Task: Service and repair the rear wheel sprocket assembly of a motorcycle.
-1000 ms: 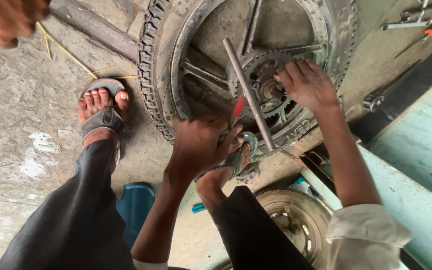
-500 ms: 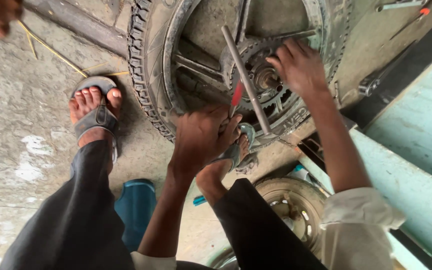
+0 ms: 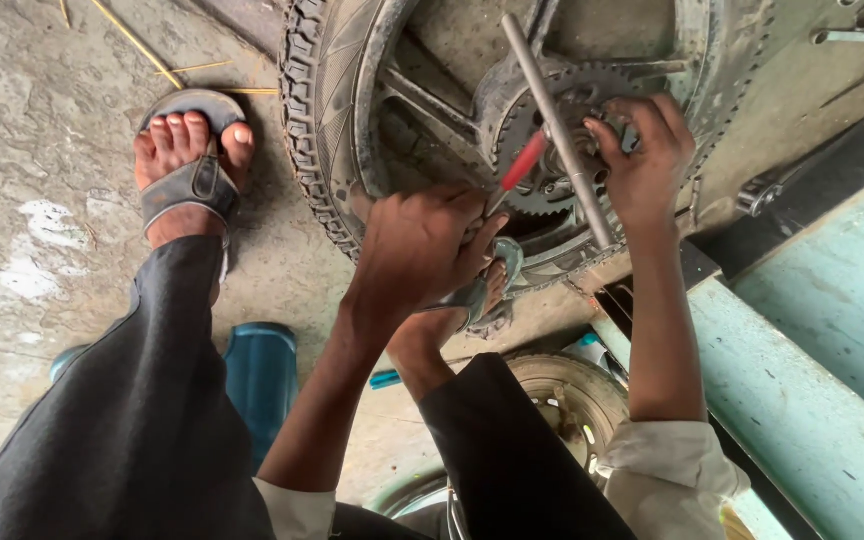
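While it lies flat on the concrete floor [image 3: 42, 130], foot-pinned at its near rim, the motorcycle wheel [image 3: 352, 130] could shift. Right hand [image 3: 642, 165] grips the sprocket [image 3: 572, 110]; left hand [image 3: 422, 245], fisted around a red-handled tool [image 3: 520, 165], may slip toward the teeth.

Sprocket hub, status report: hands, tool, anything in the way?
Left hand grips red-handled tool. Right hand on sprocket. Long steel bar crosses hub between hands.
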